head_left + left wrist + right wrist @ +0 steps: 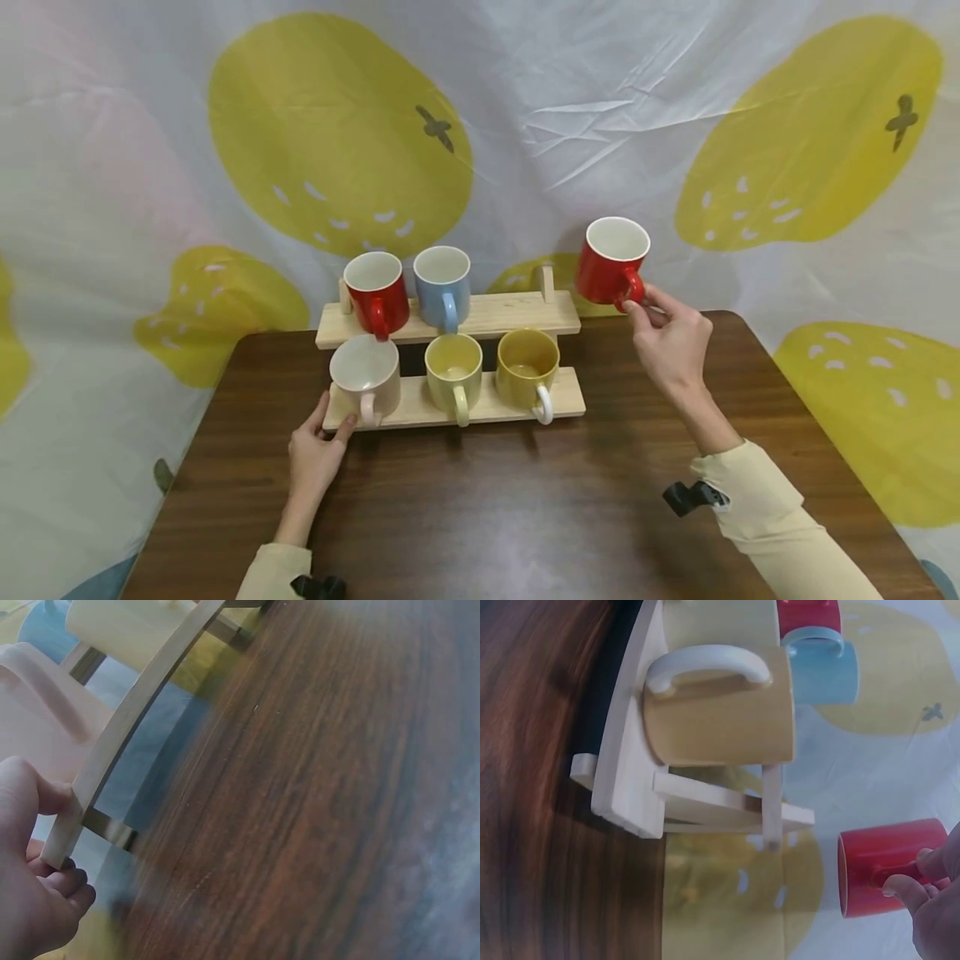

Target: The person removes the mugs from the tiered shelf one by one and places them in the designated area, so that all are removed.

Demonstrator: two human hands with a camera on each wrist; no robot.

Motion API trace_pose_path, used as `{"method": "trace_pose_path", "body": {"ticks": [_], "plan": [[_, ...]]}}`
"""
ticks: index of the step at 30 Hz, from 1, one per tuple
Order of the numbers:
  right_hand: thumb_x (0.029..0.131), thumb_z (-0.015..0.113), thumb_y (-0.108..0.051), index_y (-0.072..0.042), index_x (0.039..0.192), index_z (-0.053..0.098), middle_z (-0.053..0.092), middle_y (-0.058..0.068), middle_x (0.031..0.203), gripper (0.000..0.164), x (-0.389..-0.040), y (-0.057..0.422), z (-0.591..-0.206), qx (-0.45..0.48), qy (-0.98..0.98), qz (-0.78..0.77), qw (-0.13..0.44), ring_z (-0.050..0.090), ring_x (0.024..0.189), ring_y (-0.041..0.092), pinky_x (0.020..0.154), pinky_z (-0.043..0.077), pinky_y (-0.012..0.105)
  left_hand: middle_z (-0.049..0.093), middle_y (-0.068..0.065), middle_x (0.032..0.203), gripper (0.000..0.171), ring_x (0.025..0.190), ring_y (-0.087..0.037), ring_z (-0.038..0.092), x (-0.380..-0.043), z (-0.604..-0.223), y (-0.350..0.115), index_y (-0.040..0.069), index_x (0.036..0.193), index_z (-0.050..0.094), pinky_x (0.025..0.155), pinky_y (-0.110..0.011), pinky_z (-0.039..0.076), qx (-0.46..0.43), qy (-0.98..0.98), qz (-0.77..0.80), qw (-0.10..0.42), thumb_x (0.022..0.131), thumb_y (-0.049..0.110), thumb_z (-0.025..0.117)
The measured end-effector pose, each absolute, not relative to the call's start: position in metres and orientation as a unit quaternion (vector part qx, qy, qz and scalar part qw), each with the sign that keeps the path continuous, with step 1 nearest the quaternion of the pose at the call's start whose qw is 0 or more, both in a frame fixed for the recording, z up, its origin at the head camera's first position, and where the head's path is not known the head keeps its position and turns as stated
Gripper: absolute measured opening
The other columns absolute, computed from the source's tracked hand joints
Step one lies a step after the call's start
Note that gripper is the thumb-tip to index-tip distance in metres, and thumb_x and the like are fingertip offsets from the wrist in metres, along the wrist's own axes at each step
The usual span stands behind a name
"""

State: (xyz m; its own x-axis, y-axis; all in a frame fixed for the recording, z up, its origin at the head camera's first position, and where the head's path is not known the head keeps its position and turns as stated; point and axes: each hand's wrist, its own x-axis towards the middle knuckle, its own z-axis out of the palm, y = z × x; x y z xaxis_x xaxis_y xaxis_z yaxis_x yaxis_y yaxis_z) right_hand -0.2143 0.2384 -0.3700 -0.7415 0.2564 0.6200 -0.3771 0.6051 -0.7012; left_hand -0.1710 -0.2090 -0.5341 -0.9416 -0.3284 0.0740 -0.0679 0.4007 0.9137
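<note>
My right hand (671,342) pinches the handle of a red mug (606,271), held up in the air just right of the upper shelf's end. The mug is upright, its white inside showing. With thumb on top and fingers beneath, my left hand (315,454) grips the left end of the lower board of a two-tier wooden rack (416,408). Close to that thumb stands a pale pink mug (365,371). A pale yellow mug (453,375) and a mustard mug (527,367) with a white handle share this lower board. Another red mug (377,292) and a light blue mug (442,283) stand on the upper board (517,315).
The rack stands toward the back of a dark brown wooden table (480,500). Behind it hangs a white cloth (525,125) printed with large yellow fruit. A black wrist camera mount (686,498) sticks out from the right sleeve.
</note>
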Motion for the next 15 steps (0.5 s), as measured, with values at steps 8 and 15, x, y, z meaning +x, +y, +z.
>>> {"method": "trace_pose_path", "body": {"ticks": [8,15], "plan": [[0.088,0.074,0.001,0.004,0.103,0.077,0.076,0.024,0.096,0.016,-0.213,0.246,-0.383,0.027,-0.833,0.424,0.354,0.055,0.075,-0.028,0.062,0.043,-0.001,0.051,-0.021,0.147,0.066,0.124,-0.030,0.058,-0.172,-0.533,-0.210,0.005,0.151,0.047,0.069,0.002,0.040,0.120,-0.836,-0.522,0.118,0.093,0.021,0.075],[0.087,0.075,-0.001,0.004,0.102,0.078,0.076,0.024,0.093,0.015,-0.212,0.252,-0.398,0.011,-0.845,0.404,0.350,0.052,0.072,-0.031,0.059,0.040,-0.003,0.050,-0.019,0.149,0.065,0.129,-0.031,0.055,-0.170,-0.534,-0.210,0.007,0.151,0.047,0.091,-0.025,0.054,0.126,-0.840,-0.514,0.115,0.094,0.024,0.074]]}}
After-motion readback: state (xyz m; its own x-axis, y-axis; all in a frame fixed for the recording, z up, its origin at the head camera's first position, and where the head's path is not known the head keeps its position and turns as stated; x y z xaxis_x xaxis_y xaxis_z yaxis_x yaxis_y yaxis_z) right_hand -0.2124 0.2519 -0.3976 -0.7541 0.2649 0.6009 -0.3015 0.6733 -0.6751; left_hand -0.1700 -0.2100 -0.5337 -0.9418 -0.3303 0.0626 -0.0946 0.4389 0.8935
